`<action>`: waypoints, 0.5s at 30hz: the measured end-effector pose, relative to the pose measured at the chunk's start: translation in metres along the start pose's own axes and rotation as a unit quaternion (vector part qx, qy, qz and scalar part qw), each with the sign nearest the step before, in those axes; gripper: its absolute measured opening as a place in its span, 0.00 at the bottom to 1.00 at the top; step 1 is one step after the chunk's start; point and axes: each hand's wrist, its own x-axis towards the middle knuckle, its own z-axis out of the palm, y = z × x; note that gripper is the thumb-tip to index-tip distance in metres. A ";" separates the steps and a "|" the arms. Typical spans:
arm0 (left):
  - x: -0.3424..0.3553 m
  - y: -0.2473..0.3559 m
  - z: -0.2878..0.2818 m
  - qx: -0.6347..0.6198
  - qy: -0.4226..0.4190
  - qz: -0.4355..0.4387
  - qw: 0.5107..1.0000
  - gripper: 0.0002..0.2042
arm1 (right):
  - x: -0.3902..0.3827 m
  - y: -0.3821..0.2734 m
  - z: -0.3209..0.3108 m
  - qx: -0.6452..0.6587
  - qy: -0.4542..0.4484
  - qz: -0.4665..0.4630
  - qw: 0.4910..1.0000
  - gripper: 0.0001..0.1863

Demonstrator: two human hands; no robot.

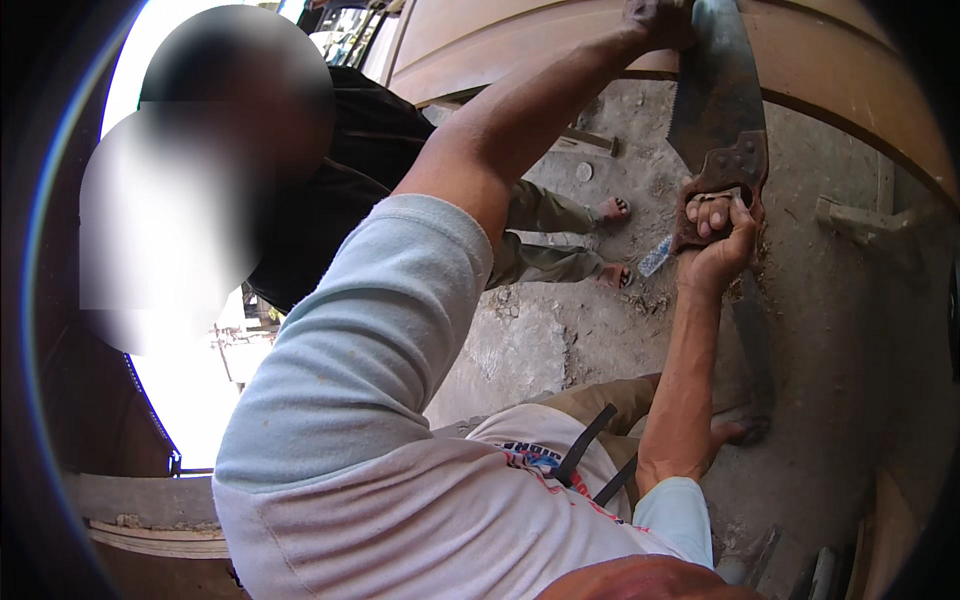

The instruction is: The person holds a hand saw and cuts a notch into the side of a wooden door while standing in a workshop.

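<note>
Upper right, my right hand (722,238) grasps the saw (718,95); my left hand (662,22) is at the board (825,65), its grip I can't tell.

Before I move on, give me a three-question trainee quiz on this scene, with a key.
1. Multiple choice: the tool in the right hand is a) a hammer, b) a handsaw, c) a paintbrush.
2. True or false: the left hand is also on the handle.
3. Fill in: the other person wears a ____ top.

Key: 1. b. 2. False; it is near the blade's far end, by the wooden panel. 3. Dark.
</note>
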 end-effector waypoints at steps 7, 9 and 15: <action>-0.008 0.004 -0.018 -0.158 -0.030 -0.109 0.981 0.22 | -0.003 0.003 0.001 -0.004 -0.007 0.006 1.000 0.07; -0.008 0.004 -0.014 -0.118 -0.023 -0.090 0.989 0.21 | -0.001 0.001 -0.004 -0.004 -0.023 0.013 1.000 0.05; -0.011 0.001 0.005 -0.079 0.038 -0.062 0.994 0.18 | -0.002 -0.002 -0.004 0.005 -0.030 0.025 0.999 0.05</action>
